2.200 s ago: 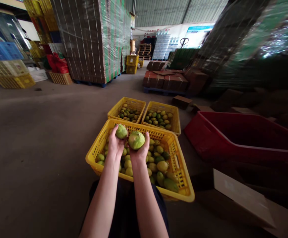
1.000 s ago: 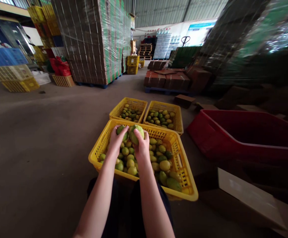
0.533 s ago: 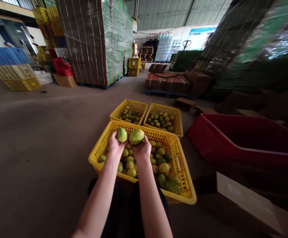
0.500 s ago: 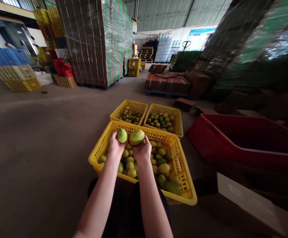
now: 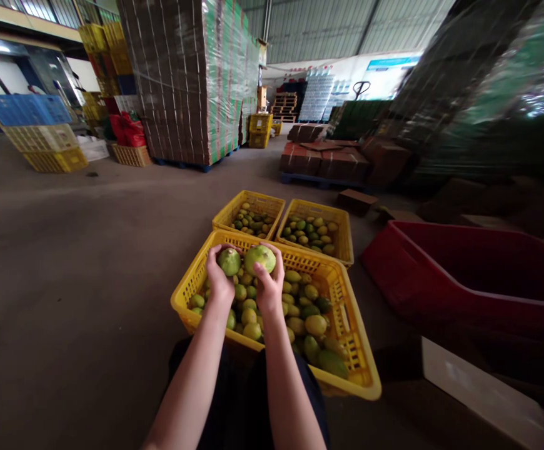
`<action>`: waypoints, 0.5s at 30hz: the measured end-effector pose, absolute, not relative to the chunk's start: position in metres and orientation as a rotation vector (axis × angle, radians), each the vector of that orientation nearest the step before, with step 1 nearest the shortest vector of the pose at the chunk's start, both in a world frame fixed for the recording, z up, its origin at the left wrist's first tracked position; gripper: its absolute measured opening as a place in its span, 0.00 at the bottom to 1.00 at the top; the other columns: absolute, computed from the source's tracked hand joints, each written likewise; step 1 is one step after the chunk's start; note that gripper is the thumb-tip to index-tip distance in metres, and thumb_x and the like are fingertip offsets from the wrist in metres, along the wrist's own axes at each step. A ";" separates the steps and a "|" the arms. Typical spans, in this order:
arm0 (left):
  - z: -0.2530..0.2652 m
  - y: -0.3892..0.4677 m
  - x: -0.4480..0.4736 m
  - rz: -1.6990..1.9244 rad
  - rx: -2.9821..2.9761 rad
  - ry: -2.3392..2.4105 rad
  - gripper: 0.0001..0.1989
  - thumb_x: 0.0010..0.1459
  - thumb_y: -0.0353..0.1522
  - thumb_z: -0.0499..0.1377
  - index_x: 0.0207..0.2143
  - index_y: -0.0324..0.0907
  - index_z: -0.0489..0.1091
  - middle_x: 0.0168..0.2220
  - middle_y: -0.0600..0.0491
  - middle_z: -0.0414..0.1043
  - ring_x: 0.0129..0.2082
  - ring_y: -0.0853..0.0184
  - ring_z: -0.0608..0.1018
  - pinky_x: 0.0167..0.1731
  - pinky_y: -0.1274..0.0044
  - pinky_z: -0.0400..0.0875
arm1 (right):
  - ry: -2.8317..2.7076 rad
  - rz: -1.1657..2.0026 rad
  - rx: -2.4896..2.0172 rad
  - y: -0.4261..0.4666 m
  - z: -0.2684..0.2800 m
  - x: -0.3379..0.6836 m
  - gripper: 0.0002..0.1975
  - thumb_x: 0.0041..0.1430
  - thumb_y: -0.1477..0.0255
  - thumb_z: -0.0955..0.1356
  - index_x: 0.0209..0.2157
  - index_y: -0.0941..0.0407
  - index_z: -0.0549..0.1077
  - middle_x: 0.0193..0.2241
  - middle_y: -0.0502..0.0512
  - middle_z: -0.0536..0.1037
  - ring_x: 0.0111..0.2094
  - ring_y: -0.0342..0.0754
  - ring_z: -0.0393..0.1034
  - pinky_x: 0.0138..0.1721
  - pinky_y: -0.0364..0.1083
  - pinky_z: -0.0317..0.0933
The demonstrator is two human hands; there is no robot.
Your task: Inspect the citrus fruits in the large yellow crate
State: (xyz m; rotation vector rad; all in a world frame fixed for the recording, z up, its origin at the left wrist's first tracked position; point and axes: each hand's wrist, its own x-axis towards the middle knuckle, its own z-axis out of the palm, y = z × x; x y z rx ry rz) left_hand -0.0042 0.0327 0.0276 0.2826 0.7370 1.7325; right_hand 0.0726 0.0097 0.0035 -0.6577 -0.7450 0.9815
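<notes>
My left hand point(image 5: 219, 275) is curled round a green lemon point(image 5: 229, 262), its stem end turned toward me. A larger, paler green lemon point(image 5: 259, 259) sits in my right hand point(image 5: 272, 281), with the thumb across its near side. Both hands are side by side above a big yellow plastic crate point(image 5: 356, 350). In this crate lie many loose lemons point(image 5: 316, 325), green to yellow; my forearms cover some of them.
Two smaller yellow crates of lemons, a left one point(image 5: 272, 201) and a right one point(image 5: 344, 237), stand just beyond. To the right are a red tub point(image 5: 413, 269) and a cardboard box point(image 5: 478, 381). Wrapped pallet stacks point(image 5: 169, 81) rise behind.
Both lemons have been turned in my hands. My right thumb has come over onto the front of its lemon. The view has shifted slightly left.
</notes>
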 end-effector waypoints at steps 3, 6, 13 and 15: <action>0.027 0.030 -0.006 1.802 0.366 0.719 0.10 0.47 0.37 0.56 0.19 0.41 0.71 0.20 0.55 0.72 0.22 0.70 0.75 0.30 0.79 0.69 | -0.954 0.936 -0.624 0.004 0.007 0.077 0.23 0.41 0.70 0.77 0.43 0.53 0.76 0.39 0.50 0.79 0.38 0.47 0.71 0.42 0.43 0.64; 0.027 0.029 -0.008 1.832 0.419 0.721 0.12 0.48 0.38 0.55 0.19 0.42 0.71 0.20 0.55 0.71 0.22 0.70 0.75 0.30 0.79 0.69 | -1.037 0.950 -0.593 0.001 0.009 0.080 0.25 0.41 0.72 0.77 0.45 0.53 0.75 0.42 0.51 0.78 0.41 0.48 0.72 0.44 0.45 0.65; 0.030 0.027 -0.009 1.864 0.497 0.711 0.14 0.51 0.40 0.55 0.18 0.42 0.71 0.20 0.54 0.70 0.23 0.69 0.74 0.31 0.78 0.69 | -1.014 1.004 -0.590 -0.001 0.013 0.081 0.27 0.38 0.72 0.79 0.45 0.53 0.76 0.42 0.52 0.78 0.43 0.50 0.72 0.47 0.46 0.65; 0.031 0.026 -0.009 1.866 0.515 0.699 0.15 0.52 0.39 0.54 0.18 0.42 0.71 0.20 0.54 0.70 0.23 0.69 0.74 0.31 0.78 0.69 | -1.003 1.006 -0.589 -0.002 0.014 0.082 0.27 0.38 0.72 0.79 0.44 0.54 0.77 0.42 0.53 0.79 0.43 0.50 0.72 0.47 0.46 0.65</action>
